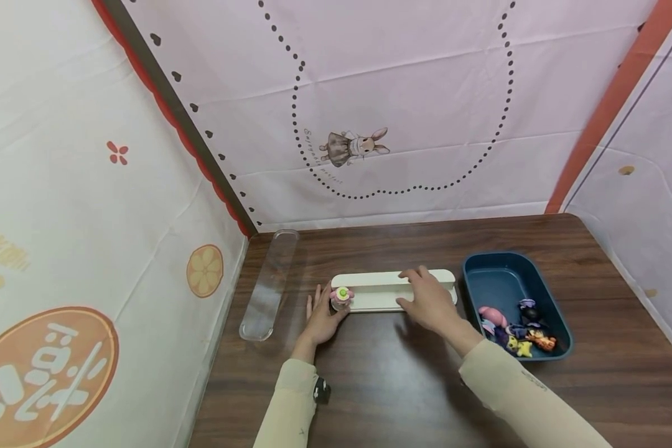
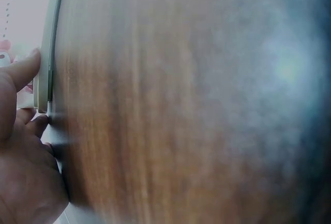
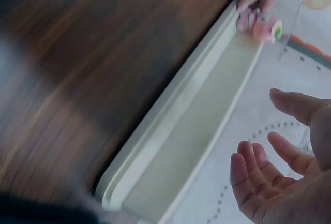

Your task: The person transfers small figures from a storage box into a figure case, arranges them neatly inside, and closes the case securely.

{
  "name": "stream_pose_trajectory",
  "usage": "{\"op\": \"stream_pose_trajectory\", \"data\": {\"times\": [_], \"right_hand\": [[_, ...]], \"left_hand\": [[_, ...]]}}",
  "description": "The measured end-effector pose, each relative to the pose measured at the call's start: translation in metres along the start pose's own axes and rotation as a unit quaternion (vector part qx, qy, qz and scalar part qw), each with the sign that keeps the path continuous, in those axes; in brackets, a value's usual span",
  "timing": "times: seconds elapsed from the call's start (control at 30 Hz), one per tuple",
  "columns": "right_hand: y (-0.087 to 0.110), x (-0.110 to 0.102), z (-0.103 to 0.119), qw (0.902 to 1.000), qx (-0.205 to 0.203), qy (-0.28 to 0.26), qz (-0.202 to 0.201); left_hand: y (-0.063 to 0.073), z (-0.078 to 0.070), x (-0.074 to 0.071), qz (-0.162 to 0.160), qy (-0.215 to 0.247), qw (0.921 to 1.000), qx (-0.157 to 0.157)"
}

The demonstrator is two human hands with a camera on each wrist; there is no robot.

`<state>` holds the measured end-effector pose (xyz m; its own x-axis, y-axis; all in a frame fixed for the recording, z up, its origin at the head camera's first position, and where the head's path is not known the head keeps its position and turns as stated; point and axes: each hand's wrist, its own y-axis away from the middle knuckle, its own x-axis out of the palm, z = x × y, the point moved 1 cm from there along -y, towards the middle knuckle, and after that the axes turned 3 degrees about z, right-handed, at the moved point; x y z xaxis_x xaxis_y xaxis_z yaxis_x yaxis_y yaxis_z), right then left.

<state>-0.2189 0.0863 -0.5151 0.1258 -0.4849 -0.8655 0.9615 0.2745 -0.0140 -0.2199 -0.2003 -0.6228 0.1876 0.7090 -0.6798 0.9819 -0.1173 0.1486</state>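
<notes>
A long white display base (image 1: 378, 303) with a raised back strip lies on the table. A small pink figurine (image 1: 341, 297) with a green-and-white round top stands at its left end. My left hand (image 1: 322, 323) holds that end, its thumb at the front edge and its fingers round the side; in the left wrist view the thumb (image 2: 25, 71) presses the rim. Over the base's right half hovers my right hand (image 1: 430, 302). In the right wrist view its loosely bent fingers (image 3: 258, 177) are spread from the thumb, with nothing between them.
To the right stands a dark blue bin (image 1: 504, 261) with several small figurines, among them a pink one (image 1: 493, 316) and an orange one (image 1: 541, 340). A long clear plastic cover (image 1: 269, 286) lies at the left. Printed cloth (image 1: 425, 93) hangs behind the table.
</notes>
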Motion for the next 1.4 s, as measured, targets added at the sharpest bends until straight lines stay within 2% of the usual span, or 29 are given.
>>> {"op": "stream_pose_trajectory", "data": {"times": [0.2,0.4,0.8,0.9,1.13,1.4], "right_hand": [[0.013,-0.024,-0.032,0.9996,0.013,0.009,-0.022],[0.028,-0.046,-0.058,0.9986,0.043,0.023,-0.021],[0.059,-0.07,-0.105,0.9968,0.074,0.006,-0.03],[0.064,-0.071,-0.115,0.9966,0.081,0.005,-0.015],[0.069,-0.067,-0.133,0.9943,0.091,0.007,0.055],[0.07,-0.06,-0.143,0.9924,0.062,0.014,0.106]], "left_hand": [[0.0,0.002,0.003,0.0,-0.004,1.0,-0.005],[0.0,0.0,0.002,-0.003,0.002,1.0,0.0],[-0.001,0.001,0.003,-0.005,0.004,1.0,0.006],[-0.001,0.002,0.003,-0.009,0.005,0.9999,0.01],[0.0,0.002,0.002,-0.003,-0.002,1.0,0.002],[0.0,0.002,0.001,-0.002,-0.001,1.0,0.0]]}}
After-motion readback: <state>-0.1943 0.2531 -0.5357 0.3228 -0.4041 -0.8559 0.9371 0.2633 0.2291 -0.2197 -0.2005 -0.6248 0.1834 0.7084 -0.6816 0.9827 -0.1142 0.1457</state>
